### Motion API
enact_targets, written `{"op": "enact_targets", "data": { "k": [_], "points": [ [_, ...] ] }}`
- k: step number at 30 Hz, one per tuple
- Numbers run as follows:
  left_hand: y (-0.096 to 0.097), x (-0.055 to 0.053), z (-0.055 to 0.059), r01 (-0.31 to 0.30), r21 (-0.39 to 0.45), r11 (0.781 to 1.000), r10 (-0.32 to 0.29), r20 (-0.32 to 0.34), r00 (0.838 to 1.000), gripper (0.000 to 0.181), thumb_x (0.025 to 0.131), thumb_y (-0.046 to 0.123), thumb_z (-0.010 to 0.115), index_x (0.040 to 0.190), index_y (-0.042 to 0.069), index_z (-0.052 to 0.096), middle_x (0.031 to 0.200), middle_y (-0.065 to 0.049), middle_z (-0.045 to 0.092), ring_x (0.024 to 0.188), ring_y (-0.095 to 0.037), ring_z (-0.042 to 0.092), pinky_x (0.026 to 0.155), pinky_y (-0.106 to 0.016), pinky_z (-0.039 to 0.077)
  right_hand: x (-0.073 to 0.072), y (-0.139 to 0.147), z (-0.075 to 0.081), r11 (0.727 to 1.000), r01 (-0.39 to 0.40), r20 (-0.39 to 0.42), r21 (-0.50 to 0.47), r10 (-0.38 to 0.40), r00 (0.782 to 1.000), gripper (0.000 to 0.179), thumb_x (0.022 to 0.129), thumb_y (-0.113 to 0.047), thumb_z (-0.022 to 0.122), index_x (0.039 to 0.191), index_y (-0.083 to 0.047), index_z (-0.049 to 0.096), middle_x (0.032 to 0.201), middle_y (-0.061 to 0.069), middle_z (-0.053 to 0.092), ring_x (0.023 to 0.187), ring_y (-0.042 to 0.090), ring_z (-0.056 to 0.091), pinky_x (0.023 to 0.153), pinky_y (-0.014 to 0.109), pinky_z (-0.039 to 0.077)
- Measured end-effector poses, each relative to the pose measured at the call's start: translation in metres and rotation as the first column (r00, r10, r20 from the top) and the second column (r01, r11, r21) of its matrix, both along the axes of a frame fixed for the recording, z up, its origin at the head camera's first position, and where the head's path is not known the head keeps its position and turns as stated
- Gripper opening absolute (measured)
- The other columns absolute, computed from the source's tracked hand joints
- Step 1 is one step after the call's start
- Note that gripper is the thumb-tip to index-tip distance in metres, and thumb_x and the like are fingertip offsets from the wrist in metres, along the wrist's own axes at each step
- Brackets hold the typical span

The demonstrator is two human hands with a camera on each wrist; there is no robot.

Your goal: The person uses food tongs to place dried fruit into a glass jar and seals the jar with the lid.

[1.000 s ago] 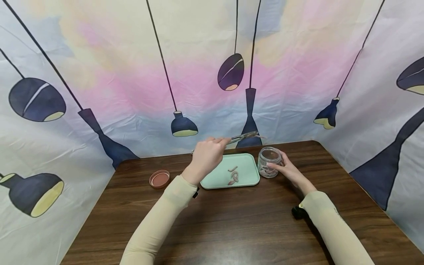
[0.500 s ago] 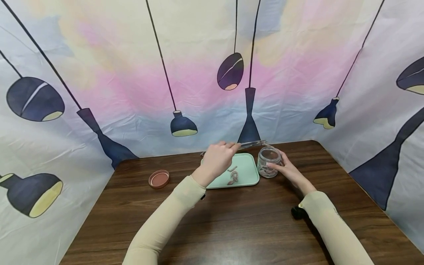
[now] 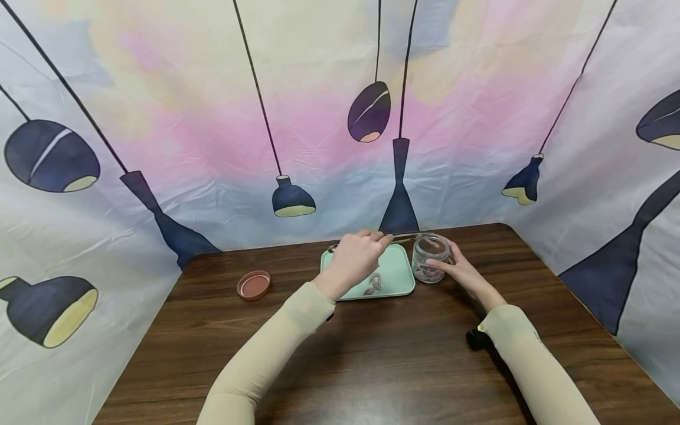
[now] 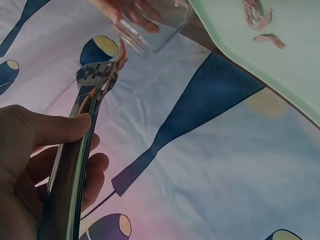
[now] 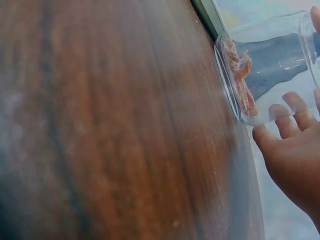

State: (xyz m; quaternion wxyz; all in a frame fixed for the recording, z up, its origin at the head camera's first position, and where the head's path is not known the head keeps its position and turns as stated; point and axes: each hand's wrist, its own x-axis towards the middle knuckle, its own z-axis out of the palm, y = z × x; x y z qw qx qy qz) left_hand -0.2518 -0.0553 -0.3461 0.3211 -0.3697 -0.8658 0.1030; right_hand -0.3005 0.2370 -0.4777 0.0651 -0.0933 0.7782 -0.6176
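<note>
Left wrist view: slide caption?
Left hand grips metal tongs holding a pinkish strip near a glass jar.

Head view bright, sheen on surface [image 3: 372, 378] at 6 o'clock; left wrist view dimmer; right wrist view blurry toward 9 o'clock

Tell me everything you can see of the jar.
The jar is clear, apparently glass, with rounded walls and a wide, lidless mouth. It stands upright on the wooden table, close beside the green tray; whether they touch is unclear. Pinkish strips lie on its bottom. The right grip holds its side.
</note>
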Motion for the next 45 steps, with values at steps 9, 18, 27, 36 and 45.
{"op": "enact_targets", "data": {
  "k": [9, 18, 27, 36, 45],
  "points": [
    [0.008, -0.001, -0.002, 0.016, -0.023, 1.0, -0.016, 0.0, 1.0, 0.037, 0.089, 0.003, 0.067, 0.119, 0.023, 0.074, 0.095, 0.006, 0.073, 0.071, -0.015, 0.062, 0.043, -0.023, 0.039, 0.001, 0.0, 0.001, 1.0, 0.008, 0.003, 0.01, -0.008, 1.0, 0.096, 0.097, -0.036, 0.069, 0.164, -0.023, 0.001, 0.167, 0.017, 0.006, 0.152, 0.042, 0.005, 0.114, 0.065, 0.018],
    [0.008, 0.0, -0.008, -0.005, -0.037, 0.999, 0.005, 0.011, 1.0, 0.036, 0.089, 0.004, 0.068, 0.118, 0.025, 0.074, 0.093, 0.008, 0.073, 0.071, -0.014, 0.061, 0.042, -0.023, 0.038, -0.001, 0.001, 0.0, 1.0, 0.001, 0.007, 0.022, -0.001, 1.0, 0.096, 0.097, -0.037, 0.069, 0.164, -0.022, 0.001, 0.167, 0.017, 0.005, 0.152, 0.042, 0.004, 0.114, 0.066, 0.018],
    [0.011, -0.001, -0.011, 0.015, -0.021, 1.0, -0.015, 0.0, 1.0, 0.038, 0.089, 0.002, 0.066, 0.118, 0.025, 0.075, 0.095, 0.009, 0.074, 0.068, -0.015, 0.061, 0.043, -0.023, 0.04, -0.002, 0.0, -0.001, 1.0, 0.004, 0.004, -0.023, -0.004, 1.0, 0.093, 0.097, -0.034, 0.07, 0.163, -0.022, 0.005, 0.162, 0.02, 0.022, 0.151, 0.04, 0.013, 0.114, 0.064, 0.02],
    [0.016, -0.005, -0.016, 0.017, -0.024, 1.0, -0.016, 0.045, 0.999, 0.036, 0.093, 0.003, 0.063, 0.12, 0.024, 0.074, 0.098, 0.008, 0.074, 0.071, -0.014, 0.063, 0.045, -0.023, 0.042, -0.003, 0.0, -0.001, 1.0, 0.018, 0.029, -0.018, -0.017, 0.999, 0.098, 0.096, -0.037, 0.071, 0.163, -0.021, 0.003, 0.161, 0.021, 0.023, 0.151, 0.039, 0.015, 0.115, 0.063, 0.021],
    [0.023, -0.01, -0.019, 0.005, -0.009, 1.0, -0.004, 0.09, 0.996, 0.033, 0.096, 0.007, 0.063, 0.121, 0.024, 0.074, 0.098, 0.008, 0.075, 0.069, -0.013, 0.062, 0.043, -0.023, 0.038, -0.004, 0.0, -0.002, 1.0, 0.012, 0.029, -0.01, -0.011, 1.0, 0.098, 0.096, -0.037, 0.071, 0.163, -0.021, 0.002, 0.161, 0.022, 0.023, 0.151, 0.04, 0.017, 0.114, 0.062, 0.022]
  ]
}}
